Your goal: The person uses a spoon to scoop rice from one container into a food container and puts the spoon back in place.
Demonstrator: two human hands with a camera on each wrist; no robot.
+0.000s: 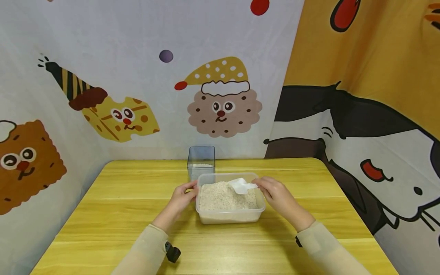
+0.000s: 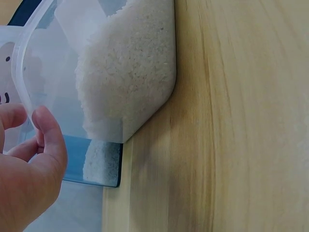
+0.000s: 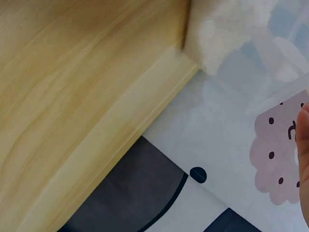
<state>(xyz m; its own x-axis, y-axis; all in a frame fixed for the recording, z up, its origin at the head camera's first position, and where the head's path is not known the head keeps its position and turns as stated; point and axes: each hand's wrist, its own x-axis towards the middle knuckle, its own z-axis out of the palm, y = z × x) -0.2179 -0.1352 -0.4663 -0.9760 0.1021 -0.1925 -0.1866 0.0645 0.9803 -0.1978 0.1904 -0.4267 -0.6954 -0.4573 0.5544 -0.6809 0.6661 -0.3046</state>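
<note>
A clear plastic container (image 1: 229, 218) full of rice (image 1: 220, 198) stands on the table in the head view. My left hand (image 1: 180, 197) pinches its left rim between thumb and fingers, which the left wrist view shows close up. With the right hand (image 1: 277, 194) I grip the handle of a white scoop (image 1: 239, 186) over the rice, at the container's right side. The scoop's bowl points left and overlaps the rice. In the right wrist view only an edge of the right hand (image 3: 303, 154) shows, and the scoop's handle is hidden there.
Behind the container stands a taller blue-tinted clear bin (image 1: 201, 156), with white grains inside. The wooden table (image 1: 137, 202) ends at a back edge against a printed cloth (image 1: 137, 34) with cartoon figures. More of that cloth hangs at the left and right.
</note>
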